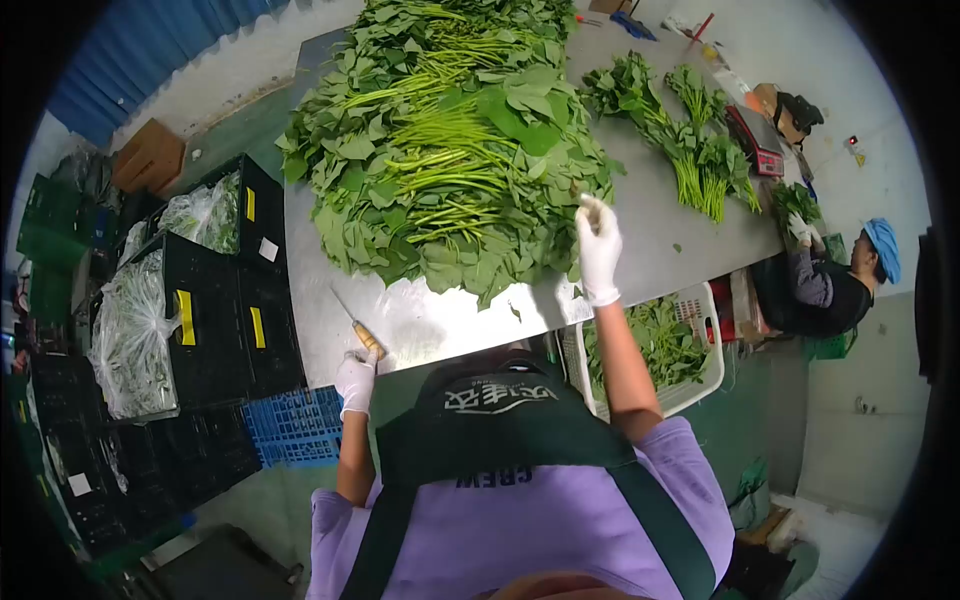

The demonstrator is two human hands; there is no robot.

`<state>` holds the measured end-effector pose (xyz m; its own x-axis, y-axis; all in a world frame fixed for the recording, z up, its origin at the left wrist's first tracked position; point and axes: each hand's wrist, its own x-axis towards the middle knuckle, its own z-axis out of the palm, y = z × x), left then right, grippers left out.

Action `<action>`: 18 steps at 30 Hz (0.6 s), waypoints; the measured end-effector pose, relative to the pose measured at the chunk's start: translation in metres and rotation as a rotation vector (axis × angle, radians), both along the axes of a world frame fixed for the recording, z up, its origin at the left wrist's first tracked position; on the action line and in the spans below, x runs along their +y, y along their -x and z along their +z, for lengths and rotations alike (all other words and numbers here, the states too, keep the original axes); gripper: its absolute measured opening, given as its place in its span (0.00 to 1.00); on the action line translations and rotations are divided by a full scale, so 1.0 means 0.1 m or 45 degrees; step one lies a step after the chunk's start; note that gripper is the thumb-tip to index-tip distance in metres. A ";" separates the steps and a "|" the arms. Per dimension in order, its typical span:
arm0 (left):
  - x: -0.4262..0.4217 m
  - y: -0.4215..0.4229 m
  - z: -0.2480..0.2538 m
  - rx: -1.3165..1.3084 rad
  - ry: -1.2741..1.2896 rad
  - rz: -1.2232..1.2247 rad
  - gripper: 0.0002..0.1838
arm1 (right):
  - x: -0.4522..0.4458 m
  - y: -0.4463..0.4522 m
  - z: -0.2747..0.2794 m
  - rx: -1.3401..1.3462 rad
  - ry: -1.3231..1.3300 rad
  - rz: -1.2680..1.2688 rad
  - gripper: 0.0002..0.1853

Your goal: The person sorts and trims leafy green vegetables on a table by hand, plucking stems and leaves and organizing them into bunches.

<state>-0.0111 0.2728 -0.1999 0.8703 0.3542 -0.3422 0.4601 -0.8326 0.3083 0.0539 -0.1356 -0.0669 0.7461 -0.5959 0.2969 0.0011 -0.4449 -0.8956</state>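
Observation:
My left hand (356, 382), in a white glove, is at the table's front edge. Its curled fingers meet the butt end of a knife (367, 338) with a wooden handle, whose thin blade points up and left over the metal table. My right hand (599, 250), gloved too, is raised at the right side of a big heap of leafy green stems (450, 165). Its fingers are loosely bent and partly apart, with nothing visible in them. The heap's cut stems run along the middle, with leaves on both sides.
A white basket (712, 350) of leaves stands below the table edge. Tied bunches (690, 165) lie at right beside a red scale (760, 150). A co-worker (835, 285) in a blue cap handles greens there. Black crates (205, 320) and a blue crate (297, 428) stand left.

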 end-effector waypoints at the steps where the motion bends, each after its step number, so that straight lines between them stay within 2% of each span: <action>1: -0.02 0.00 0.11 -0.027 -0.041 -0.034 0.23 | -0.03 -0.06 0.10 -0.068 0.104 -0.018 0.13; 3: -0.08 -0.03 0.24 -0.097 -0.116 -0.094 0.23 | -0.23 -0.29 0.04 0.073 0.783 -0.128 0.15; 4: -0.12 -0.03 0.30 -0.247 -0.093 -0.134 0.22 | -0.33 -0.39 -0.08 0.091 0.749 -0.047 0.16; 5: -0.18 -0.07 0.37 -0.250 -0.077 -0.149 0.22 | -0.42 -0.46 -0.20 0.107 0.714 0.031 0.16; 7: -0.38 -0.17 0.59 -0.244 -0.047 -0.179 0.21 | -0.52 -0.48 -0.21 0.097 0.574 -0.034 0.10; 8: -0.46 -0.22 0.56 -0.497 0.065 -0.262 0.20 | -0.58 -0.42 -0.19 0.030 0.563 -0.075 0.09; 9: -0.59 -0.32 0.67 -0.314 0.013 -0.250 0.20 | -0.67 -0.33 -0.15 -0.035 0.553 -0.117 0.08; 10: -0.69 -0.38 0.71 -0.566 0.061 -0.349 0.19 | -0.77 -0.17 -0.11 -0.049 0.390 -0.096 0.08; 11: -0.78 -0.47 0.74 -0.822 0.112 -0.443 0.18 | -0.98 0.00 -0.20 -0.031 0.406 -0.129 0.10; 13: -0.93 -0.78 0.92 -1.029 0.198 -0.540 0.16 | -1.38 0.43 -0.37 0.270 0.428 -0.244 0.12; 15: -1.08 -1.17 1.10 -1.096 0.269 -0.513 0.16 | -1.74 0.76 -0.61 1.458 0.814 -0.241 0.19; 17: -1.29 -1.69 1.31 -1.301 0.322 -0.608 0.17 | -1.60 0.96 -0.55 1.897 0.901 0.058 0.21; 18: -1.42 -1.98 1.39 -1.340 0.281 -0.671 0.17 | -1.47 0.96 -0.56 1.620 0.695 0.274 0.23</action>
<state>0.1869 0.1305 -0.0606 0.7801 -0.1067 0.6165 -0.4856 -0.7247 0.4889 -0.0422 -0.2825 -0.1232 0.7368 -0.4670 -0.4890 -0.5584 -0.8280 -0.0505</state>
